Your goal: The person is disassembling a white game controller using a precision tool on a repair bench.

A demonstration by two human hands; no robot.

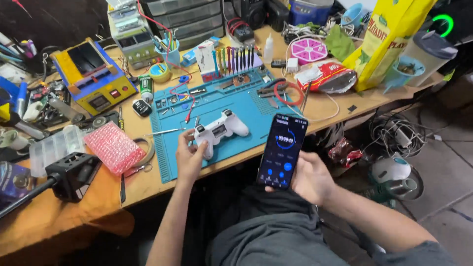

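Far left: a black clamp block (pixel 74 173) on an arm juts in at 9 o'clock, with a clear plastic compartment box (pixel 55 148) just above it; what it holds is too small to tell.
Pink patch: a sheet of pink bubble wrap (pixel 114 147) lies flat on the wooden bench (pixel 59 221), just left of the blue work mat (pixel 224 123).
Yellow box: a yellow and blue machine (pixel 93 76) sits at 10 o'clock, well apart from the hands.
Left hand: the left hand (pixel 189 160) is closed on the near grip of the white game controller (pixel 220 130), thumb on top.
Controller: it rests on the mat at centre, metal tweezers (pixel 165 131) just at its 9 o'clock.
Rack: a row of coloured screwdrivers (pixel 235 60) stands upright at 12 o'clock.
Right hand: the right hand (pixel 310 177) cups a black phone (pixel 283 150), screen lit, held off the bench edge.
Right end: a torn red snack bag (pixel 327 78), a tall yellow bag (pixel 389 37) and a teal bowl (pixel 404 69) crowd 2 o'clock.
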